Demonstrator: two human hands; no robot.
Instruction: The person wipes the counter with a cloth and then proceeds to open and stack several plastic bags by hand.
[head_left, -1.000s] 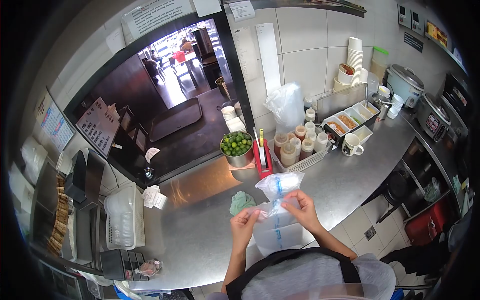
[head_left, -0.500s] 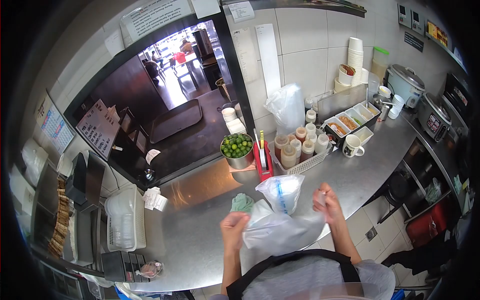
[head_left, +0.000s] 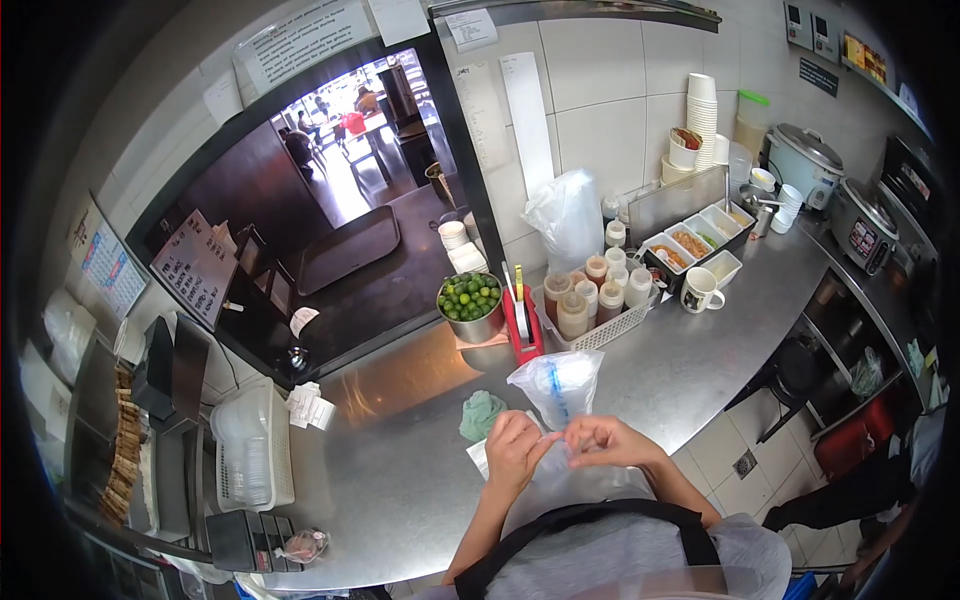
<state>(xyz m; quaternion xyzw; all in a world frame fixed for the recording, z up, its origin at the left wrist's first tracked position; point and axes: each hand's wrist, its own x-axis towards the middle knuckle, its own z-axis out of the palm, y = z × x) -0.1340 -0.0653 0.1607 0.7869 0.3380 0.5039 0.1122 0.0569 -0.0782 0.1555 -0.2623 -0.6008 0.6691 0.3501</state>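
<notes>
My left hand (head_left: 515, 452) and my right hand (head_left: 603, 442) are close together over the front edge of the steel counter. Both pinch the top of a translucent plastic bag (head_left: 575, 485), which hangs below them against my body. Just beyond my fingers stands a clear bag with blue print (head_left: 558, 385), its contents too indistinct to make out. To the left of it lie a crumpled green cloth (head_left: 482, 414) and a white piece of paper (head_left: 478, 459), partly covered by my left hand.
A bowl of limes (head_left: 470, 303), a red holder (head_left: 521, 325) and a basket of squeeze bottles (head_left: 602, 338) stand behind. A mug (head_left: 702, 290) is on the right, a basket of plastic containers (head_left: 285, 455) on the left. Another person's dark-clothed leg (head_left: 850, 495) shows at lower right.
My hands have come together from far apart, my left moving right and my right moving left. The bag stretched between them is now gathered and hangs lower. The view has shifted slightly.
</notes>
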